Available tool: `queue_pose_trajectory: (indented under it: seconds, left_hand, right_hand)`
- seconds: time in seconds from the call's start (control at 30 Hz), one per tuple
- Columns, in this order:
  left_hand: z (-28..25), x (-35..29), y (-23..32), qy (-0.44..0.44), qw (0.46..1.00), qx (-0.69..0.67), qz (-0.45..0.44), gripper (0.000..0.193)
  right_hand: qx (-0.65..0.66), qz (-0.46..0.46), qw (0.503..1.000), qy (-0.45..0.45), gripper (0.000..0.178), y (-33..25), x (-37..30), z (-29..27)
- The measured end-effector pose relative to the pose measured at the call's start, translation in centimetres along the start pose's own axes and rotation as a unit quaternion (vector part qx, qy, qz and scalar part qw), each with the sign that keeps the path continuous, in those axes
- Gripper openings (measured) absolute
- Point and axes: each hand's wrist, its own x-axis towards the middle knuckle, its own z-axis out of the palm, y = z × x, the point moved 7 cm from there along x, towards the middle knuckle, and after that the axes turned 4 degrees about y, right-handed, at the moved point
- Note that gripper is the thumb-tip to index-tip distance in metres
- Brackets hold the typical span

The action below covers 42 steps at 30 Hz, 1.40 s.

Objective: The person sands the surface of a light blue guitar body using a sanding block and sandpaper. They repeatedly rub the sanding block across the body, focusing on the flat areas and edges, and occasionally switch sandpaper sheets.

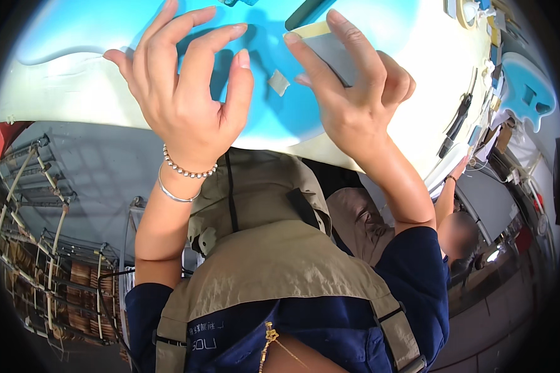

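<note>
A glossy light-blue guitar body (279,121), paler at its rim, lies in front of me on a cream surface. Over its left part is my left hand (190,87), fingers curved and spread, holding nothing. My right hand (361,90) grips a flat grey pad with a pale yellow edge (335,53), which looks like a sanding pad; the fingers partly cover it. Between the hands a small grey scrap (279,82) rests on the blue face. A dark, long recess (309,12) shows in the body near the top edge.
Another blue guitar body (527,90) stands at the far right. Tools and bits line the right side of the cream worktop (429,81). Left below is a metal rack (37,205). A co-worker (457,233) is close on my right.
</note>
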Motion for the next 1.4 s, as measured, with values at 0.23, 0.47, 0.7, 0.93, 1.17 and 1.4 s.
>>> queue_pose_trajectory:
  seconds: [0.23,0.47,0.7,0.93,1.17,1.4]
  left_hand:
    - [0.1,0.0,0.3,0.001,1.000,0.007,0.002,0.017]
    - [0.1,0.2,0.2,0.002,1.000,0.004,0.003,0.017]
    - [0.0,-0.1,0.2,-0.006,1.000,0.007,0.006,0.017]
    - [0.1,0.0,0.1,-0.006,1.000,0.012,0.005,0.018]
    - [0.0,0.0,0.1,-0.002,1.000,0.006,0.005,0.017]
    - [0.1,0.0,0.0,-0.007,1.000,0.007,0.003,0.018]
  right_hand:
    - [0.015,0.003,1.000,0.003,0.036,0.1,0.1,0.0]
    - [0.025,0.015,0.998,-0.048,0.038,0.3,-0.4,-0.4]
    - [-0.013,0.003,1.000,-0.012,0.039,0.6,-1.3,-0.5]
    - [-0.014,0.008,1.000,-0.011,0.039,0.4,-1.0,-0.3]
    - [-0.017,0.012,1.000,0.003,0.035,0.7,-1.3,-0.4]
    - [-0.023,0.009,1.000,-0.019,0.041,0.8,-1.2,-0.2]
